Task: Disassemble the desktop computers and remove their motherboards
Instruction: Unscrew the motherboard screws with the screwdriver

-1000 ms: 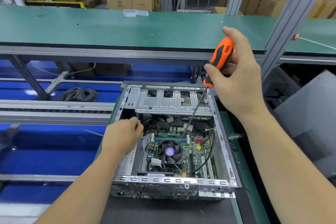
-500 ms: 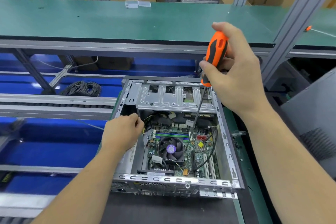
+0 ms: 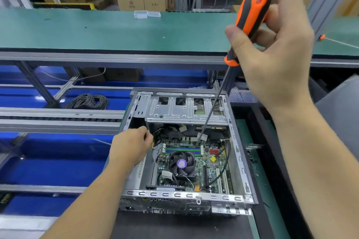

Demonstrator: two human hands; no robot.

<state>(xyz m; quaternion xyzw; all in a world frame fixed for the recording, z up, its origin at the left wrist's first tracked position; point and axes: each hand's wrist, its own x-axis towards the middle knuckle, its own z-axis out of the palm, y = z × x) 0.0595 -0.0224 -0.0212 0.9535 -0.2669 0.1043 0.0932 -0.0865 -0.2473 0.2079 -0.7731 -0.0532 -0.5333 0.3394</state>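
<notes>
An open desktop case [image 3: 238, 153] lies on the bench with its side panel off. Inside sits the green motherboard [image 3: 211, 169] with a black CPU fan [image 3: 181, 163] and loose cables. My right hand [image 3: 272, 48] grips an orange and black screwdriver [image 3: 252, 11] high above the case. Its long shaft slants down and its tip reaches the board's far edge near a white connector [image 3: 202, 137]. My left hand [image 3: 130, 146] rests on the case's left wall, fingers curled over the edge by a cable bundle.
A silver drive cage [image 3: 186, 110] spans the far end of the case. A green conveyor table [image 3: 97, 31] runs behind, with a clear plastic box [image 3: 146, 14] on it. A coil of black cable [image 3: 88, 101] lies at left. A grey panel [image 3: 342, 114] leans at right.
My right hand has risen and come closer to the camera with the screwdriver, its tip staying at the board's far edge. My left hand has stayed on the case wall.
</notes>
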